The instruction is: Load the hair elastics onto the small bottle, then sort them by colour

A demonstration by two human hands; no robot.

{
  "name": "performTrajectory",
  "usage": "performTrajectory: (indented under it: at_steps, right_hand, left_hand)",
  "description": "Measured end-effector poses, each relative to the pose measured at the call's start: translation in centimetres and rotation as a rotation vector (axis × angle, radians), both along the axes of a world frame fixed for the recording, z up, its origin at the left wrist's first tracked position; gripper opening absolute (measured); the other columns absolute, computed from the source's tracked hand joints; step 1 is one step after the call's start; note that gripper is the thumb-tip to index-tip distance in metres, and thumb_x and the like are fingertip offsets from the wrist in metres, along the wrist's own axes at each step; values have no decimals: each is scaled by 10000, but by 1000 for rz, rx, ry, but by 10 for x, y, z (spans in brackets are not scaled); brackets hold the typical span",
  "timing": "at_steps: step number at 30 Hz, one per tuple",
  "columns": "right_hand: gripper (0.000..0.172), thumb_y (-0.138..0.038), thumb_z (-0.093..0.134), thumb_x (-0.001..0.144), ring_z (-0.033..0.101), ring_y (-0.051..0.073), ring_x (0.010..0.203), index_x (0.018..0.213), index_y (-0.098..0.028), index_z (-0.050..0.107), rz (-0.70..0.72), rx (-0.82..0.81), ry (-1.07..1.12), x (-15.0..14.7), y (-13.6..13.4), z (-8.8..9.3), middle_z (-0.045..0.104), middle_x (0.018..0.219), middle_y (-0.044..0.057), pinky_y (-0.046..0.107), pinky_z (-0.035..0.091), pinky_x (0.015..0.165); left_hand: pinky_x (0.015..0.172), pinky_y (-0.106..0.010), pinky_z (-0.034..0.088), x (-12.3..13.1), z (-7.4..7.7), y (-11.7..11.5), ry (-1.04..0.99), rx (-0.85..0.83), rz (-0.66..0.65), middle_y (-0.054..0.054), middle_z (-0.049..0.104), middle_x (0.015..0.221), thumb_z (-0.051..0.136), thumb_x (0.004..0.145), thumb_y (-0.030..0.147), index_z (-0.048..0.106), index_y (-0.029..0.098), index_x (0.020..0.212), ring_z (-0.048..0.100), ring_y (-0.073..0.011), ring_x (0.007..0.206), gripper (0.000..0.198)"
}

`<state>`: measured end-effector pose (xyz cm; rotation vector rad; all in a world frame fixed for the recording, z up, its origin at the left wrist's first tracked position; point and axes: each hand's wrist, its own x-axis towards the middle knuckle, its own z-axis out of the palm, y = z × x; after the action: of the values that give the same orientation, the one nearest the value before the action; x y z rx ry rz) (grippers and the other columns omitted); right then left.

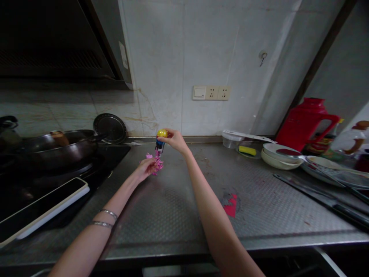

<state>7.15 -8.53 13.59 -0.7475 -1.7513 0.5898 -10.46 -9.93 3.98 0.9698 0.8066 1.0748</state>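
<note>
Above the metal counter (178, 196), my right hand (174, 140) is closed around the upper part of a small object with a round yellow top (162, 133) and a blue and black lower part. It is held upright, yellow end up. Pink stringy strands (158, 163) hang or bunch right below its dark end; whether they are fixed to it I cannot tell. My left hand (146, 168), lower and to the left, pinches these strands, its fingertips partly hidden among them.
At left, a pan (72, 148) sits on the black stove beside a long white-edged device (49, 207). To the right are bowls (278, 157), a yellow sponge (247, 150), a red thermos jug (305, 123) and a long dark utensil (311, 192). A red patch (231, 207) marks the counter.
</note>
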Motion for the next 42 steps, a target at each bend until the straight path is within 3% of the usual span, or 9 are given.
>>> performTrajectory:
  at_steps: [4,8,11,13,20,27,32,38,42]
  right_hand:
    - [419,-353,668,637,588,135,753,1003,-156,611,-106,64,1,-2,-4,4,650,863,36,262,466,708]
    - [432,-347,661,646,592,151,786,1034,-165,606,-174,115,5,-2,-6,5,648,920,44,293,471,748]
    - [461,-356,659,651,596,158,808,1069,-174,595,-173,126,-7,-2,-5,4,647,953,48,308,471,771]
    - [483,-362,657,655,598,161,828,1095,-176,583,-152,114,-15,-3,-4,2,646,974,52,313,469,783]
    - [507,-399,653,656,597,160,869,1103,-169,577,-60,46,-14,-12,1,-6,651,970,50,301,461,803]
    - [420,-372,644,670,593,134,832,1029,-157,603,70,-39,88,-30,1,-18,654,924,44,261,485,752]
    - [391,-381,621,689,599,120,796,1011,-160,604,195,-213,188,-27,3,-24,649,936,44,232,513,664]
    - [376,-388,648,663,607,118,788,969,-169,636,181,-266,185,-16,6,-22,660,920,35,229,514,674]
    - [389,-406,642,666,613,126,784,965,-157,642,145,-282,228,-10,8,-20,663,900,43,244,517,684]
  left_hand:
    - [353,-206,450,0,-5,0,240,109,9,-2,533,469,635,706,225,554,100,679,511,-104,375,152]
    - [260,-149,279,-2,-9,1,400,200,108,45,456,371,650,672,228,569,119,732,367,-60,262,148]
    - [250,-128,172,-3,-5,0,314,199,101,73,406,353,632,680,205,585,129,825,302,-40,250,171]
    - [254,-126,166,-1,-2,-1,186,181,52,67,425,386,607,702,191,590,130,906,313,-39,265,213]
    - [432,-200,471,5,6,-7,-306,-78,63,-60,622,683,526,742,78,577,115,890,590,-123,537,161]
    - [364,-147,430,5,16,-19,-514,-136,43,-95,615,761,443,752,74,568,90,810,570,-101,545,139]
    - [317,-103,360,4,24,-27,-531,-120,-94,-62,555,699,442,733,116,556,98,818,515,-78,535,143]
    - [325,-124,362,6,25,-26,-427,-86,-82,-28,509,624,461,726,151,520,117,734,486,-77,493,68]
    - [306,-126,340,0,26,-24,-460,-92,-98,-29,509,618,447,758,273,553,124,816,488,-86,482,193]
